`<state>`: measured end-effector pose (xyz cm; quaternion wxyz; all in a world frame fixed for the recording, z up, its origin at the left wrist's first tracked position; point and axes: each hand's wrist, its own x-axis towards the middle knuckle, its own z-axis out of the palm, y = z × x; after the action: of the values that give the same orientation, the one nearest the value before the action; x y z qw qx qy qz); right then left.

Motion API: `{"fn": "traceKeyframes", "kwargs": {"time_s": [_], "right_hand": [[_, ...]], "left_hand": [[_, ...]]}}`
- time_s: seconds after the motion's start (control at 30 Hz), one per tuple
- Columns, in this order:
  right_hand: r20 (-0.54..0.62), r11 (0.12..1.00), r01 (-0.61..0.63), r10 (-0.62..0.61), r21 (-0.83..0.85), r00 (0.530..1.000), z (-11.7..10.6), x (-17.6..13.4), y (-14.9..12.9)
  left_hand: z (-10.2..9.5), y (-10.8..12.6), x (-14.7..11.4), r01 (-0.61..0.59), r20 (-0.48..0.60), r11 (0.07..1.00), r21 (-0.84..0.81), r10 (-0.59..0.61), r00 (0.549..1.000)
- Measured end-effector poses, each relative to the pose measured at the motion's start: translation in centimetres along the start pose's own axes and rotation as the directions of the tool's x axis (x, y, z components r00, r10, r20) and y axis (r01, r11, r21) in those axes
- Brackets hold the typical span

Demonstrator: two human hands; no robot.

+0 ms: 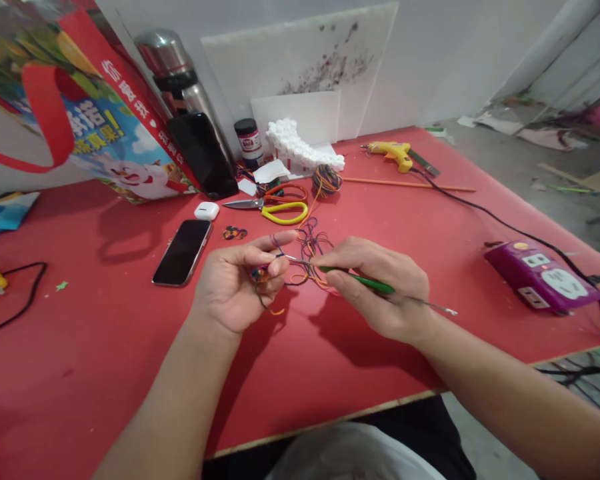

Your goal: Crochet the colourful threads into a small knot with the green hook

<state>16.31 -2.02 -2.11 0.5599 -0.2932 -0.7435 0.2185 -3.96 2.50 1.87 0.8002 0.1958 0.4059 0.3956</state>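
Between thumb and fingers, my left hand (235,280) pinches a small multicoloured crochet piece (260,273), its loose tail hanging below. A strand of yarn runs over the raised left index finger. My right hand (385,287) is closed around the green handle of a crochet hook (373,283), which has a metal shaft at both ends. The hook's tip meets the yarn at my left fingertips; whether it sits inside a loop is too small to tell. Loose multicoloured yarn (313,243) lies tangled behind my hands, leading to a yarn ball (327,181).
Scissors (285,212), a phone (183,253), a white earbud case (207,211) and a small finished-looking crochet piece (235,233) lie on the red table (105,373). Farther off are a yellow glue gun (390,152), a thermos (180,73) and a gift bag (125,147). A purple power strip (543,273) stands right.
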Motion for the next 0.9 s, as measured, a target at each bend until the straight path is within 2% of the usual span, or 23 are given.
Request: {"fn": "traceKeyframes", "kwargs": {"time_s": [0.13,0.23,0.33,0.43,0.6,0.73,0.83,0.9], "right_hand": [[-0.012,0.992,-0.085,0.087,0.093,0.996,-0.5,0.1,0.1],[-0.012,0.948,-0.215,0.224,0.236,0.975,-0.5,0.1,0.2],[-0.005,0.814,-0.370,0.416,0.448,0.909,-0.1,0.0,0.5],[-0.001,0.685,-0.421,0.524,0.594,0.852,0.7,-0.1,0.7],[-0.021,0.642,-0.447,0.586,0.623,0.810,1.4,-0.2,1.2],[-0.011,0.651,-0.462,0.585,0.602,0.811,1.3,-0.4,1.7],[-0.026,0.688,-0.457,0.568,0.564,0.823,1.1,-0.4,2.2],[-0.012,0.675,-0.462,0.572,0.576,0.820,1.1,-0.2,2.5]], "left_hand": [[-0.4,0.2,0.1,0.026,0.047,0.999,0.025,-0.027,0.999],[-0.4,0.1,-0.1,-0.025,0.031,0.997,0.078,0.023,0.999],[0.0,-0.8,-0.2,-0.135,0.041,0.982,0.134,0.130,0.991],[0.5,-2.2,0.0,-0.204,0.083,0.964,0.168,0.193,0.978],[0.8,-3.7,0.4,-0.299,0.084,0.935,0.189,0.288,0.954],[0.9,-3.6,0.4,-0.375,0.078,0.891,0.255,0.368,0.927],[1.1,-3.6,0.3,-0.381,0.055,0.880,0.282,0.382,0.923],[1.0,-3.7,0.4,-0.370,0.052,0.881,0.296,0.372,0.927]]}}
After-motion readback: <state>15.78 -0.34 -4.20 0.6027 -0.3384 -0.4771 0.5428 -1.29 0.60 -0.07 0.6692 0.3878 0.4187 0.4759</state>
